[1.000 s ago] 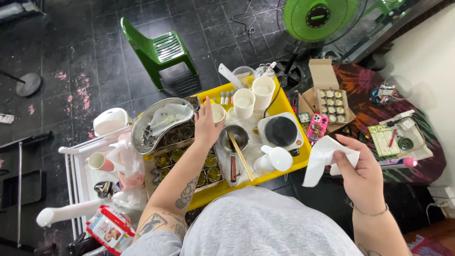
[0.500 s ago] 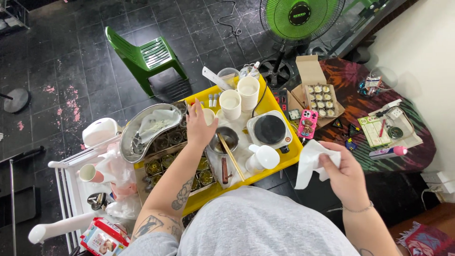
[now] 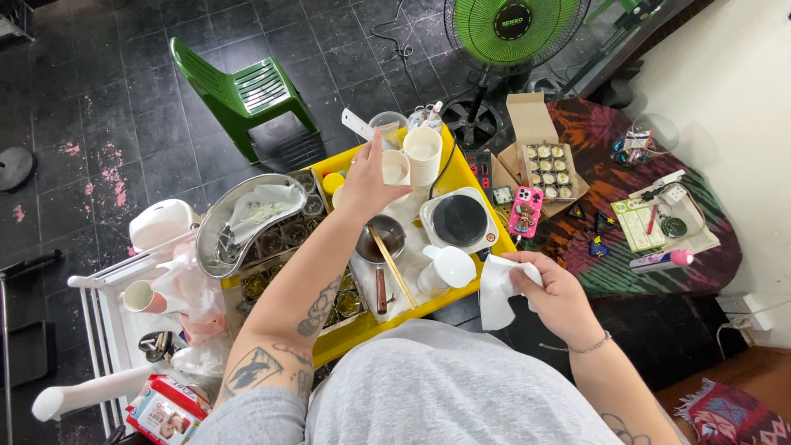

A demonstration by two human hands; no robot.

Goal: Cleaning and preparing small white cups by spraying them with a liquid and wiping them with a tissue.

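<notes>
left hand [image 3: 368,183] closed around white cup [image 3: 396,168] over yellow table [image 3: 486,216] | right hand [image 3: 550,290] gripping white cloth [image 3: 498,290] beside it

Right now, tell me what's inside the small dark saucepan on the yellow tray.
A wooden stick rests slanted in the small dark saucepan; its contents are too dark to tell.

A yellow tray [image 3: 486,235] fills the middle of the frame, with white cups [image 3: 423,154] at its upper edge and a black-topped white hotplate [image 3: 458,220] at its right. A white cloth [image 3: 497,290] sits lower centre-right. The chair [image 3: 245,95] at upper left and the fan [image 3: 512,29] at top are bright green. The floor [image 3: 99,99] is dark tile with pink flecks. At right lies a pink phone [image 3: 525,211] on a red-and-black tie-dye cover [image 3: 610,140]. The shirt [image 3: 445,395] at bottom is grey.
</notes>
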